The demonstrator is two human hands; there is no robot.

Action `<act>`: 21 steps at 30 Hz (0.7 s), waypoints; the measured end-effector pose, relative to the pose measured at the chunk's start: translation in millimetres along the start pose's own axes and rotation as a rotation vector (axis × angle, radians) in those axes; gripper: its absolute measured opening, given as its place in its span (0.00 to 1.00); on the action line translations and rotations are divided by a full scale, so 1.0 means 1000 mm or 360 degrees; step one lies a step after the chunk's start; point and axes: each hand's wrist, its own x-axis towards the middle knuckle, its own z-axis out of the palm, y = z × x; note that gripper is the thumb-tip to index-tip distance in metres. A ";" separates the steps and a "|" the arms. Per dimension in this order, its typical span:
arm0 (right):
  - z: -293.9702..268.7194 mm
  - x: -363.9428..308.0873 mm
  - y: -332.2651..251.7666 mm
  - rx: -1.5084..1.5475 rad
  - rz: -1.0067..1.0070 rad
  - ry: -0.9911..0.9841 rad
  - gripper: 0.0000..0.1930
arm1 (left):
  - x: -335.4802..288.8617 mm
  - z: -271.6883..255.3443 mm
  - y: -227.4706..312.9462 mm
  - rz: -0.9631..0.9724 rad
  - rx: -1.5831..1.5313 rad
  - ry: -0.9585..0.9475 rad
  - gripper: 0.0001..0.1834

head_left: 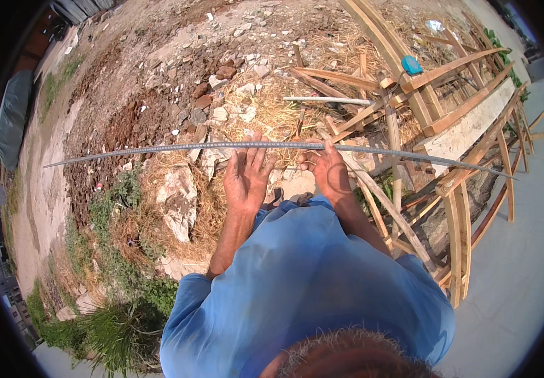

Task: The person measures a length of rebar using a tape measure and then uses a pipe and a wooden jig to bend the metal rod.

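A long ribbed steel rebar [184,147] runs crosswise in front of me, its ends reaching far to the left and right. My left hand [247,176] is open, palm up, with the bar crossing over its stretched fingers. Its thumb stays off the bar. My right hand [329,170] is closed at the bar a little right of its middle, thumb tip against it and the other fingers curled below. Part of that grip is hidden.
Timber frames [423,107] and loose planks crowd the right side, with a teal tape measure [412,65] on one beam. Rubble [221,82] and dry straw cover the ground ahead. Green plants [121,327] grow at the lower left; a grey-covered object [15,120] stands far left.
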 end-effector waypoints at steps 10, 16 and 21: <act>-0.007 0.003 -0.027 -0.0461 -0.0053 -0.0009 0.27 | -0.005 0.006 -0.012 0.0115 0.0570 -0.0070 0.38; 0.004 -0.004 -0.038 -0.0529 -0.0120 0.0094 0.29 | -0.008 0.018 -0.004 0.0054 0.0491 -0.0072 0.38; 0.003 -0.011 -0.028 -0.0447 -0.0104 0.0053 0.25 | -0.014 0.012 0.005 0.0078 0.0376 -0.0031 0.38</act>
